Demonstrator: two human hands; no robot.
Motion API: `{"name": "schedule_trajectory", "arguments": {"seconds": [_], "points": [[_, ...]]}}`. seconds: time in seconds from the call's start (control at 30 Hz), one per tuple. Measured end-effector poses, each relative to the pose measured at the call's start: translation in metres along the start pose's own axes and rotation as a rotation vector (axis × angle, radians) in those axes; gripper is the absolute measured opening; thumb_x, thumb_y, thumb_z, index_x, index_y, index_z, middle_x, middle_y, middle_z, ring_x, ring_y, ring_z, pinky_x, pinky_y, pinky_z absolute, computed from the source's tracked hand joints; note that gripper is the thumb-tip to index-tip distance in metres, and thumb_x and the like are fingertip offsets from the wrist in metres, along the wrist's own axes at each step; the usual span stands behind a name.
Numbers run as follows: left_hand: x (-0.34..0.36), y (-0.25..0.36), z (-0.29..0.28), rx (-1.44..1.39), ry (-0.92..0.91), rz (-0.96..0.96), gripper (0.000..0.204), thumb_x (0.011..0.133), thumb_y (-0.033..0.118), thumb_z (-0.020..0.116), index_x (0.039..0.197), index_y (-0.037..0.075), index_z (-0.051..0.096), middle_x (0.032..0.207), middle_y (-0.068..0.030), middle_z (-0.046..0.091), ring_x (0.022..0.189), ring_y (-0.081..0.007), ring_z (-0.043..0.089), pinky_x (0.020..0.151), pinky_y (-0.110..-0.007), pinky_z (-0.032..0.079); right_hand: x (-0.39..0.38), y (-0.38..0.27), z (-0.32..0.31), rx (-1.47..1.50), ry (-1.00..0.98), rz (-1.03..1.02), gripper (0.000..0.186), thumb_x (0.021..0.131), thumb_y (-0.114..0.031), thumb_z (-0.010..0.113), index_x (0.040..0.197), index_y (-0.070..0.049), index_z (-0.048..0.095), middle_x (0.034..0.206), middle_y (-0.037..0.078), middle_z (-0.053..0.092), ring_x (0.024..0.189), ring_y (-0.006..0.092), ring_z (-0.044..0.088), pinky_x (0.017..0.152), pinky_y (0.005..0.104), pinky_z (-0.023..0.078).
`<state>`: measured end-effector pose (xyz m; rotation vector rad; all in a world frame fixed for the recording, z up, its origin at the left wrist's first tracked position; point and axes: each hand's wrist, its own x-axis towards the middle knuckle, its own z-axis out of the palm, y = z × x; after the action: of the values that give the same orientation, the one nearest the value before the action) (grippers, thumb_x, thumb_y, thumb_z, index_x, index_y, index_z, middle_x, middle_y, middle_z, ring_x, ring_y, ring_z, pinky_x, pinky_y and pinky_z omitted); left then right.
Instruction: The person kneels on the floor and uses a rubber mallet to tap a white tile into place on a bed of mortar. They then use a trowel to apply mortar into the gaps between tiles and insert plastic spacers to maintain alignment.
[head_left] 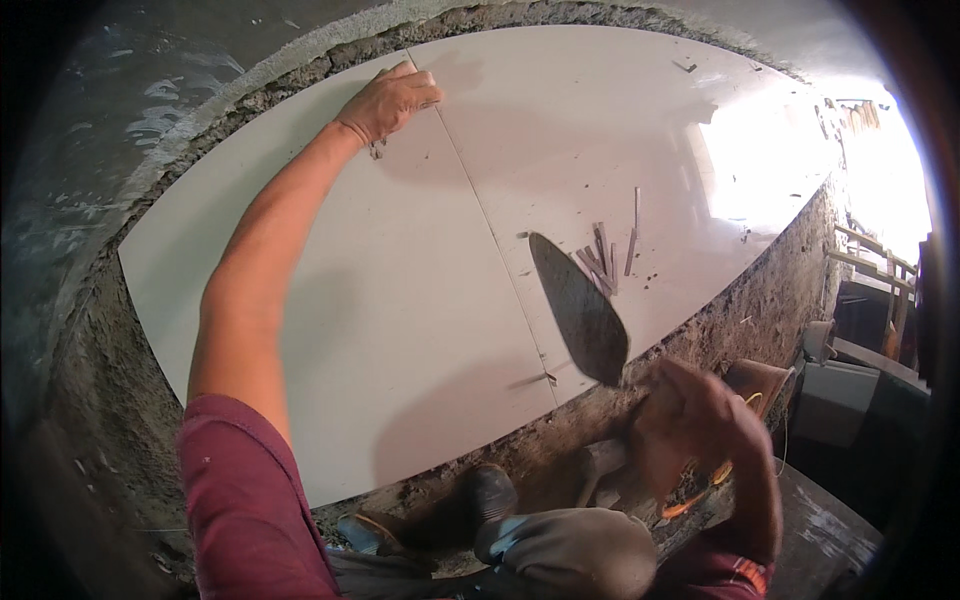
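Note:
Two large pale glossy tiles, a left tile [400,280] and a right tile [570,130], lie side by side with a thin straight joint between them. My left hand [390,98] rests at the far end of that joint, its fingers curled; whatever they may pinch is hidden. In my right hand [690,405], blurred and near the front edge, is a pointed trowel [580,310]. Its grey blade points forward over the right tile, close to the joint. Several thin strips [610,258] lie loose on the right tile beyond the blade.
Rough mortar [740,280] borders the tiles, with a wall [130,110] rising at the far left. By my knee [590,550] are an orange-handled tool [685,505] and a grey block-like object [603,462]. Wooden pieces [875,255] and a grey box [838,400] stand right. Crumbs dot the right tile.

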<state>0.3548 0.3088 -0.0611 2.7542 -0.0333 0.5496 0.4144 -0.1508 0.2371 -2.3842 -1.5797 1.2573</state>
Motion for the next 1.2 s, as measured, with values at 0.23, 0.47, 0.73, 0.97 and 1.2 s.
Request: {"name": "schedule_trajectory", "arguments": {"seconds": [0.23, 0.47, 0.73, 0.97, 1.2], "points": [[-0.023, 0.027, 0.008, 0.063, 0.309, -0.074, 0.060, 0.092, 0.017, 0.065, 0.146, 0.018, 0.039, 0.124, -0.0138, 0.057, 0.120, -0.0320, 0.053, 0.106, -0.039, 0.044, -0.092, 0.002, 0.176, 0.851, 0.141, 0.516, 0.044, 0.080, -0.014, 0.079, 0.118, -0.007, 0.058, 0.096, 0.011, 0.069, 0.091, 0.0205, 0.067, 0.077, 0.0352, 0.052], [-0.142, 0.099, -0.019, 0.028, -0.004, -0.096, 0.059, 0.095, 0.026, 0.064, 0.147, 0.013, 0.038, 0.143, -0.0154, 0.044, 0.134, -0.0353, 0.041, 0.113, -0.048, 0.036, -0.201, -0.035, 0.395, 0.707, 0.465, 0.861, 0.038, 0.082, -0.019, 0.078, 0.112, -0.005, 0.059, 0.095, 0.014, 0.068, 0.089, 0.0260, 0.067, 0.077, 0.0374, 0.052], [-0.274, 0.206, -0.048, -0.067, -0.229, 0.050, 0.062, 0.090, 0.035, 0.069, 0.142, 0.014, 0.043, 0.140, -0.0162, 0.046, 0.137, -0.0372, 0.040, 0.120, -0.059, 0.021, -0.223, -0.063, 0.575, 0.235, 0.994, 0.960, 0.039, 0.088, -0.027, 0.072, 0.114, -0.002, 0.058, 0.098, 0.018, 0.063, 0.092, 0.0321, 0.062, 0.080, 0.0412, 0.050], [-0.435, 0.319, -0.098, -0.230, -0.310, -0.019, 0.056, 0.088, 0.034, 0.071, 0.134, 0.012, 0.049, 0.137, -0.0173, 0.042, 0.130, -0.0372, 0.043, 0.115, -0.057, 0.023, -0.241, -0.046, 0.554, 0.215, 1.078, 1.023, 0.047, 0.092, -0.033, 0.067, 0.123, -0.001, 0.056, 0.113, 0.021, 0.058, 0.106, 0.0375, 0.056, 0.090, 0.0458, 0.047], [-0.607, 0.382, -0.176, -0.138, -0.307, -0.473, 0.046, 0.088, 0.033, 0.072, 0.123, 0.011, 0.052, 0.117, -0.0135, 0.047, 0.111, -0.0326, 0.048, 0.104, -0.053, 0.031, -0.215, 0.076, 0.524, 0.119, 0.816, 0.857, 0.057, 0.090, -0.029, 0.066, 0.140, -0.008, 0.048, 0.132, 0.023, 0.055, 0.124, 0.0415, 0.052, 0.100, 0.0481, 0.044]]}}
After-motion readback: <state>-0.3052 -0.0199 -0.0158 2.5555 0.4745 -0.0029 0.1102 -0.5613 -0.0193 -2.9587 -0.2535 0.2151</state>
